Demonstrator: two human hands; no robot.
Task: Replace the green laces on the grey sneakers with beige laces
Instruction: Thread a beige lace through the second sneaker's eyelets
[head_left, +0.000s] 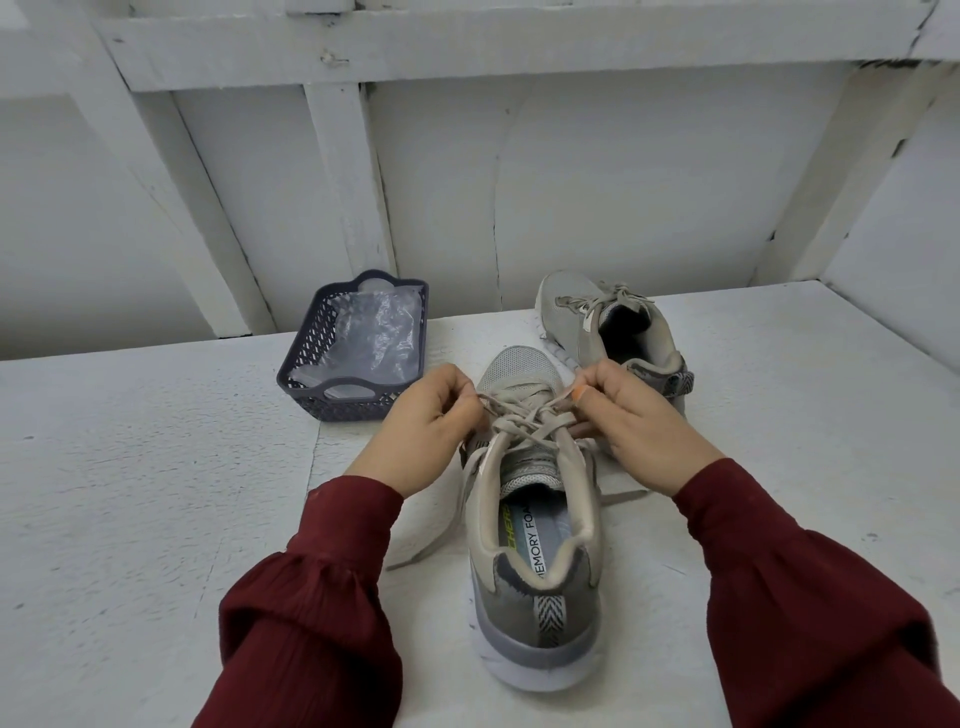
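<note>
Here, the insole of the near sneaker (537, 618) reads "MEMORY FOA". Over its tongue the left hand (422, 437) and right hand (644, 431) each pinch the beige lace (524, 419), fingers curled; the second sneaker (576, 312) sits just behind it.

The near sneaker's insole (535, 540) reads "MEMORY FOAM", its brand partly hidden.

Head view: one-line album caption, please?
Left hand and right hand pinch the beige lace on the near sneaker; far sneaker, basket behind.

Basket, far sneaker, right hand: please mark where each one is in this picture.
basket (358, 408), head view, front lattice wall.
far sneaker (563, 293), head view, grey mesh toe.
right hand (639, 431), head view, back of hand.
</note>
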